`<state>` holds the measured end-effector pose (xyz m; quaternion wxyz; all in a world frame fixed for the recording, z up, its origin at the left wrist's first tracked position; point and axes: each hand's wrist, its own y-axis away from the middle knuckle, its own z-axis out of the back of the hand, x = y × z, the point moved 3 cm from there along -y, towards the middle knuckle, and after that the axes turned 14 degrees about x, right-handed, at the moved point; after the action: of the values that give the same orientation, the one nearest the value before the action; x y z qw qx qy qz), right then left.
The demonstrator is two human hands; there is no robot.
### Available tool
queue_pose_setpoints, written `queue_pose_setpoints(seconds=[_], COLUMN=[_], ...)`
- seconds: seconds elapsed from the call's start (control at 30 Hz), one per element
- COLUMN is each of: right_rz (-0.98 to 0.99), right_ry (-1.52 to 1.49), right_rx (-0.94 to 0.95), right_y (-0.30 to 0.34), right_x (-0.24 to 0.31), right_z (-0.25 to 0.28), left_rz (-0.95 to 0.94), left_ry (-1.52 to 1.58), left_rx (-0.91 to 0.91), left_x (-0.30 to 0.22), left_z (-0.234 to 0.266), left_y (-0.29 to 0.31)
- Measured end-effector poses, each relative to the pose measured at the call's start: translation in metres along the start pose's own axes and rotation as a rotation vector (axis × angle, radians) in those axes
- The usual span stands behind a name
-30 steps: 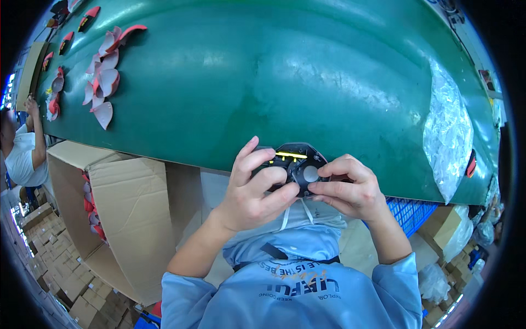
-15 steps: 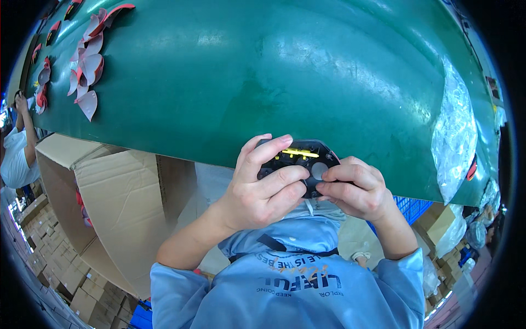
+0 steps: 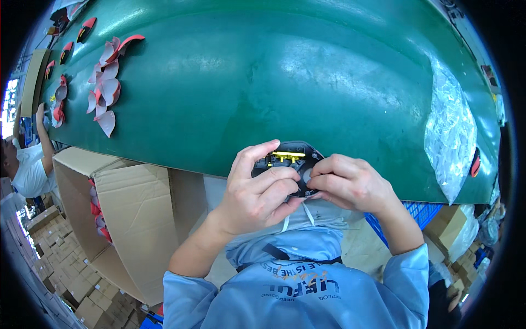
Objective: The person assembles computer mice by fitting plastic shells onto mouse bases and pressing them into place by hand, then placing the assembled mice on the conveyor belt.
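Observation:
Just over the near edge of the green table, a black plastic housing [image 3: 308, 152] faces up, its inside showing a yellow strip [image 3: 289, 156] and a pale round disc [image 3: 307, 176]. Its left side is gripped by my left hand [image 3: 261, 186], with the fingers curled across its front edge. My right hand [image 3: 346, 182] is closed at the housing's right side, fingertips bent in against the disc. Whether those fingertips pinch a small part there is hidden.
Curved red and pale shells [image 3: 107, 88] lie in a heap on the green table [image 3: 219, 98]. Crumpled clear plastic [image 3: 450, 131] lies at right. An open cardboard box [image 3: 137, 203] stands at lower left, a blue crate [image 3: 422, 213] at lower right. Another person [image 3: 34, 164] is at far left.
My right fingers have shifted further over the housing's right part, covering more of it. The housing has moved slightly left in view. The whole view has also shifted a little.

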<state>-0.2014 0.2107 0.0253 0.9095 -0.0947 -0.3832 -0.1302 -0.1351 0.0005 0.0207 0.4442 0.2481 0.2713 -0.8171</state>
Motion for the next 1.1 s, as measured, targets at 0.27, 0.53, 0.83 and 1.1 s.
queue_pose_setpoints(seconds=[0.27,0.53,0.83,1.1], right_rz=[-0.127,-0.131,-0.114,-0.096], right_ry=[-0.153,-0.095,-0.112,-0.308], right_rx=[-0.132,-0.216,-0.244,-0.303], right_y=[-0.002,0.004,0.004,-0.010], right_x=[0.002,0.011,0.006,0.007], right_z=[-0.005,-0.020,-0.022,0.001], left_rz=[0.052,0.064,-0.004,0.011], left_ry=[0.006,-0.085,-0.135,0.174], left_rx=[0.054,-0.007,-0.072,-0.060], left_x=[-0.003,-0.007,-0.004,0.002], left_z=[0.005,-0.004,-0.006,0.014], left_y=[-0.008,-0.003,-0.004,-0.009])
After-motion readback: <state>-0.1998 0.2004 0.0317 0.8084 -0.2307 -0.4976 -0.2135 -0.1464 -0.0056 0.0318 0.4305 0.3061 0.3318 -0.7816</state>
